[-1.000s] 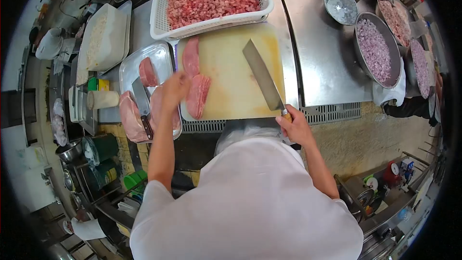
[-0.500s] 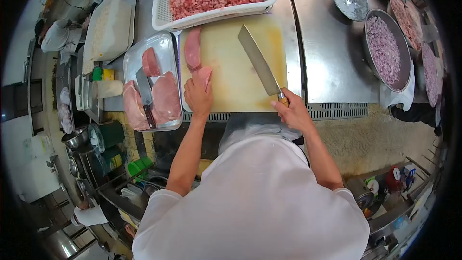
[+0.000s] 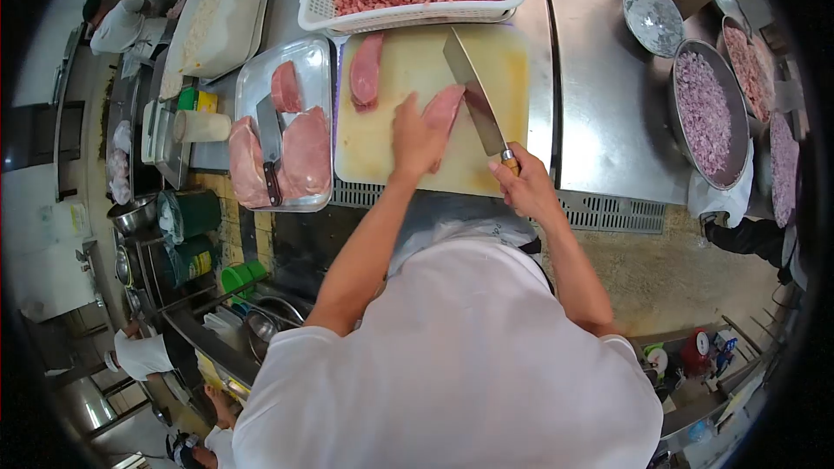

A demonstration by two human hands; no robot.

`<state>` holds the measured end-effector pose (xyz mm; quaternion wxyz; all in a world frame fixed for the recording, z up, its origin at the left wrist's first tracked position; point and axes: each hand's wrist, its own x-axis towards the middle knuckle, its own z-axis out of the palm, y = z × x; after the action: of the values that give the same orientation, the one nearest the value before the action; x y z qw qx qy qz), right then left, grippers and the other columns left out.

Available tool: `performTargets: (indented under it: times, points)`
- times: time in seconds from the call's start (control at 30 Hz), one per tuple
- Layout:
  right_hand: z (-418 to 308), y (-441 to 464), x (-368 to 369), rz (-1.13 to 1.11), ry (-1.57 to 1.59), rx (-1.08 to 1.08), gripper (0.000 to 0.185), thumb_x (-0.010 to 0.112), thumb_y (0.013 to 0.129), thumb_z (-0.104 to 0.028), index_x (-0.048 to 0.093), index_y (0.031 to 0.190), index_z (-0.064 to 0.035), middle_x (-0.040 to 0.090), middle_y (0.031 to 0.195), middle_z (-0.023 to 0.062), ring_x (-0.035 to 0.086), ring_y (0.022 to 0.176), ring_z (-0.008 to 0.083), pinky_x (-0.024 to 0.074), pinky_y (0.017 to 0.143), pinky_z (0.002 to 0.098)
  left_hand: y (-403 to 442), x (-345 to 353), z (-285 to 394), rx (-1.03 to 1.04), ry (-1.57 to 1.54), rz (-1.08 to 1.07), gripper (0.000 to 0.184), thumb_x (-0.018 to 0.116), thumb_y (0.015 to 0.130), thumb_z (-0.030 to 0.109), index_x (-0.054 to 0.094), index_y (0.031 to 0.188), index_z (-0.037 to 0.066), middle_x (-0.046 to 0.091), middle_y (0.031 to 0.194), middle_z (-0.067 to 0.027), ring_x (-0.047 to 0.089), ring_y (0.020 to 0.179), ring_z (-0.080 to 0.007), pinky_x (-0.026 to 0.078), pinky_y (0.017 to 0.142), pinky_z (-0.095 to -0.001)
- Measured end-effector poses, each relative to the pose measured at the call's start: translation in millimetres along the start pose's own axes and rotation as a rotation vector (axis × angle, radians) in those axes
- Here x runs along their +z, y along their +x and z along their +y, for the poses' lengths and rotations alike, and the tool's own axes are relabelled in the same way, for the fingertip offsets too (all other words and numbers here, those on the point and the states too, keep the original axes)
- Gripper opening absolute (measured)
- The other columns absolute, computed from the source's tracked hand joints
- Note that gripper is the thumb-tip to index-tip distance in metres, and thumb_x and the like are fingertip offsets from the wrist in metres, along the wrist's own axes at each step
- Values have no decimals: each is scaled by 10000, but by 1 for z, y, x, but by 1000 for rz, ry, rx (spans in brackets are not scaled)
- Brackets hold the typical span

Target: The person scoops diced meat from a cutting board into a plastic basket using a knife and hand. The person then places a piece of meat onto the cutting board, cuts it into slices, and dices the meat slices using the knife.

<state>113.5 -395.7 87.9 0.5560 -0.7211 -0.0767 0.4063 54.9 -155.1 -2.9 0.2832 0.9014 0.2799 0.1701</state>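
A long slice of pink raw meat (image 3: 446, 109) lies at the middle of the cutting board (image 3: 382, 161), slanting up to the right. My left hand (image 3: 417, 137) grips it from its left side, partly covering its lower end. In my right hand (image 3: 526, 184) is a wide-bladed kitchen knife (image 3: 473, 91), held by its wooden handle. Its blade points away from me, just right of the slice and close to its upper tip. A second strip of meat (image 3: 367, 72) rests on the board's upper left, apart from both hands.
Left of the board, a metal tray (image 3: 248, 104) holds meat pieces and a dark-handled knife (image 3: 270, 152). Beyond the board stands a white basket (image 3: 413, 13) of diced meat. To the right are a bowl of chopped onion (image 3: 704, 113) and a whitish bowl (image 3: 653, 19). Other people work at left.
My left hand has carried one slice rightward across the board, away from the other strip and up to the knife. The knife blade has tilted slightly more upright. The view has shifted a little.
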Motion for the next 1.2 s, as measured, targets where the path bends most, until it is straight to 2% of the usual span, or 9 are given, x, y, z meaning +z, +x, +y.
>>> performTargets:
  times: [0.13, 0.33, 0.37, 0.47, 0.57, 0.83, 0.97, 1.07, 1.2]
  points:
    - [7, -3, 2, 14, 34, -13, 292, 681, 1007, -222, 625, 1189, -1, 527, 663, 19, 501, 510, 106, 435, 476, 299, -15, -52, -17, -558, -595, -319, 647, 740, 909, 126, 440, 1466, -7, 600, 1258, -182, 679, 1052, -305, 615, 760, -429]
    - [-2, 13, 10, -42, -212, -149, 310, 697, 1004, -237, 603, 1191, -8, 487, 638, -10, 492, 507, 94, 394, 458, 294, -26, -17, 37, -553, -771, -312, 590, 734, 925, 85, 461, 1440, -10, 600, 1231, -168, 689, 992, -248, 615, 630, -350]
    - [-2, 15, 8, -42, -241, -155, 314, 697, 1006, -244, 603, 1191, -8, 488, 638, -10, 495, 512, 94, 395, 462, 294, -24, -24, 46, -597, -708, -321, 606, 716, 929, 83, 441, 1458, -21, 606, 1229, -192, 678, 1057, -295, 615, 749, -391]
    - [-11, 13, 4, -58, -182, -87, 336, 700, 1010, -278, 605, 1186, -7, 496, 643, -1, 502, 541, 106, 407, 493, 303, -4, -5, 12, -79, -310, 93, 582, 683, 936, 95, 457, 1457, -35, 613, 1269, -231, 633, 1167, -375, 549, 951, -455]
    - [-16, 9, 4, -55, -148, -28, 329, 703, 1009, -290, 615, 1157, -9, 500, 651, 13, 483, 545, 118, 397, 504, 313, 40, 9, 2, 160, -332, 115, 535, 638, 950, 98, 489, 1442, -49, 596, 1344, -265, 567, 1247, -429, 437, 1093, -484]
    - [-25, 6, 12, -23, -232, 7, 387, 688, 1012, -267, 595, 1307, -34, 513, 694, 0, 535, 561, 98, 453, 529, 277, 26, 10, 8, 219, -316, 8, 485, 564, 1026, 140, 481, 1462, -55, 562, 1434, -252, 536, 1336, -406, 417, 1142, -456]
    - [-14, 10, 18, -16, -280, -57, 458, 653, 1033, -326, 557, 1343, -2, 590, 688, 102, 599, 600, 222, 468, 581, 371, 12, 22, 12, 49, -616, 97, 568, 548, 992, 100, 395, 1512, -68, 435, 1526, -302, 433, 1404, -469, 354, 1185, -510]
    - [-8, 3, 36, 30, -433, -165, 475, 621, 1045, -356, 544, 1339, 9, 645, 737, 183, 651, 679, 329, 498, 665, 421, -3, 32, 20, 230, -410, 85, 595, 530, 1004, 108, 340, 1537, -75, 323, 1590, -326, 349, 1461, -490, 321, 1209, -516]
    - [-29, -9, 38, 132, -488, -38, 484, 582, 1056, -412, 590, 1263, 25, 679, 774, 211, 681, 743, 384, 503, 702, 465, -2, 7, 26, 207, -422, 62, 469, 558, 938, 25, 484, 1392, -62, 451, 1394, -290, 453, 1306, -481, 398, 1115, -509]
